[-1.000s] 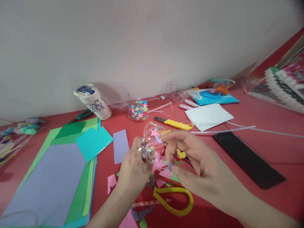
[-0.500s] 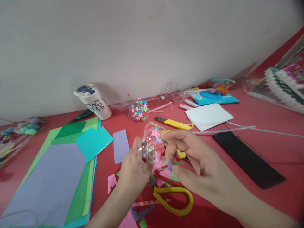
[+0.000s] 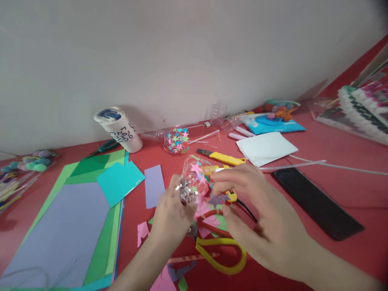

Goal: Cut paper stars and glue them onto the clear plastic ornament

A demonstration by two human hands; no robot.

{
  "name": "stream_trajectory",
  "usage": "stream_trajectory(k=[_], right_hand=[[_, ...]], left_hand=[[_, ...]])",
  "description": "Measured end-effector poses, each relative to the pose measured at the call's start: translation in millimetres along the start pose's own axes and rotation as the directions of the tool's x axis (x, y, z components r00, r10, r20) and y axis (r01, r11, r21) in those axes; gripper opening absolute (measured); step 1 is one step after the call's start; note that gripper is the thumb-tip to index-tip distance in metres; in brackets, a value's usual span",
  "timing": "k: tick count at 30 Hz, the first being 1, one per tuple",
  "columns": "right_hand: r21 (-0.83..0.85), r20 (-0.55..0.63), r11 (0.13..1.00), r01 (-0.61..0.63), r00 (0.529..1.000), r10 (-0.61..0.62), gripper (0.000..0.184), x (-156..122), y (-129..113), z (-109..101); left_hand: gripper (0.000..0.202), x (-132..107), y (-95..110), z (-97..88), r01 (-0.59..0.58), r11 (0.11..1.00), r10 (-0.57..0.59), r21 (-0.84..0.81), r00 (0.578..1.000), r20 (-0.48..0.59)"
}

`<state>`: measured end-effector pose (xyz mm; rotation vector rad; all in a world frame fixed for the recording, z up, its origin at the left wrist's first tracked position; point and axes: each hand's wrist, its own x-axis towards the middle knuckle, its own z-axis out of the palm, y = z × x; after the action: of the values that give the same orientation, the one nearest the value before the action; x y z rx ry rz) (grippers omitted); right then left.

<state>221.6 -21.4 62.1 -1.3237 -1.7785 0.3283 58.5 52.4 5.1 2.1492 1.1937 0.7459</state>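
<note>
My left hand (image 3: 174, 212) is closed round the silvery, crinkled end of a clear ball with paper stars (image 3: 195, 178). Fine wire loops and pink stars show on its far side. To the right of it, my right hand (image 3: 251, 198) has its thumb and forefinger spread, nothing plainly between them. Close to those fingertips is a purple paper star (image 3: 218, 200); I cannot tell whether they touch it. Beneath both hands lie pink and green paper scraps (image 3: 212, 220) and scissors with a yellow handle (image 3: 222, 266), their blades partly hidden.
Colored paper sheets (image 3: 60, 226) lie at left, near a white tumbler (image 3: 121, 129). A second starred ball (image 3: 177, 140) sits toward the wall. A yellow cutter (image 3: 227, 158), white paper (image 3: 266, 148), a wipes pack (image 3: 273, 124) and a black phone (image 3: 317, 202) are at right.
My right hand's curled fingers have opened and its thumb and forefinger have moved apart, leaving the purple star more visible. My left hand keeps its hold, with the ball shifted slightly left.
</note>
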Motion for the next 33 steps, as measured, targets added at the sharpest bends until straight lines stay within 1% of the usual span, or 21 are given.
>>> stream_trajectory(k=[3,6,9,11,13,15,17,19,22,24,25,26,28,30,33], right_hand=[[-0.153,0.002,0.981,0.119,0.993,-0.12,0.037,3,1,-3],[-0.203,0.025,0.96,0.19,0.982,-0.189,0.037,5,2,-6],[-0.203,0.009,0.961,0.189,0.982,-0.191,0.035,6,3,-8],[-0.201,-0.022,0.967,0.158,0.986,-0.165,0.034,6,3,-9],[-0.205,-0.066,0.968,0.142,0.985,-0.158,0.032,6,4,-9],[-0.203,-0.102,0.968,0.15,0.98,-0.174,0.03,7,5,-9],[-0.199,-0.12,0.966,0.162,0.975,-0.188,0.028,8,6,-9],[-0.182,-0.14,0.973,0.142,0.976,-0.169,0.025,9,6,-10],[-0.134,-0.144,0.987,0.09,0.983,-0.109,0.021,9,5,-12],[-0.104,-0.118,0.991,0.081,0.989,-0.093,0.021,9,5,-13],[-0.09,-0.103,0.992,0.09,0.99,-0.1,0.022,9,5,-14],[-0.077,-0.099,0.991,0.111,0.988,-0.118,0.022,10,5,-14],[-0.055,-0.096,0.987,0.152,0.983,-0.157,0.023,10,6,-13],[-0.047,-0.068,0.983,0.176,0.981,-0.179,0.025,10,6,-12],[-0.051,-0.006,0.986,0.161,0.987,-0.161,0.026,8,6,-10]], left_hand=[[0.032,-1,0,-0.3,0.004,1.0,-0.005,0.012,1.0,0.023],[0.026,-1,0,-1.5,0.009,1.0,-0.009,0.017,0.999,0.031],[0.023,0,1,-2.8,0.033,0.999,-0.033,-0.001,0.999,0.032],[0.023,2,0,-3.4,0.057,0.998,-0.056,-0.031,0.998,0.035],[0.023,3,-1,-3.5,0.067,0.994,-0.064,-0.09,0.997,0.03],[0.024,5,-3,-3.5,0.053,0.985,-0.052,-0.166,0.999,0.013],[0.03,5,-4,-3.8,0.042,0.972,-0.046,-0.231,0.999,-0.011],[0.039,6,-2,-4.2,0.055,0.954,-0.069,-0.294,0.997,-0.038],[0.047,6,3,-4.6,0.126,0.874,-0.165,-0.47,0.985,-0.042],[0.046,7,6,-4.5,0.172,0.806,-0.223,-0.566,0.975,-0.021],[0.044,7,7,-4.5,0.184,0.788,-0.243,-0.587,0.97,-0.024],[0.043,8,8,-4.5,0.185,0.786,-0.252,-0.59,0.967,-0.032],[0.043,9,7,-5.1,0.167,0.811,-0.242,-0.561,0.968,-0.063],[0.043,9,5,-5.9,0.125,0.857,-0.193,-0.5,0.977,-0.087],[0.042,9,0,-6.1,0.058,0.925,-0.11,-0.377,0.987,-0.118]])
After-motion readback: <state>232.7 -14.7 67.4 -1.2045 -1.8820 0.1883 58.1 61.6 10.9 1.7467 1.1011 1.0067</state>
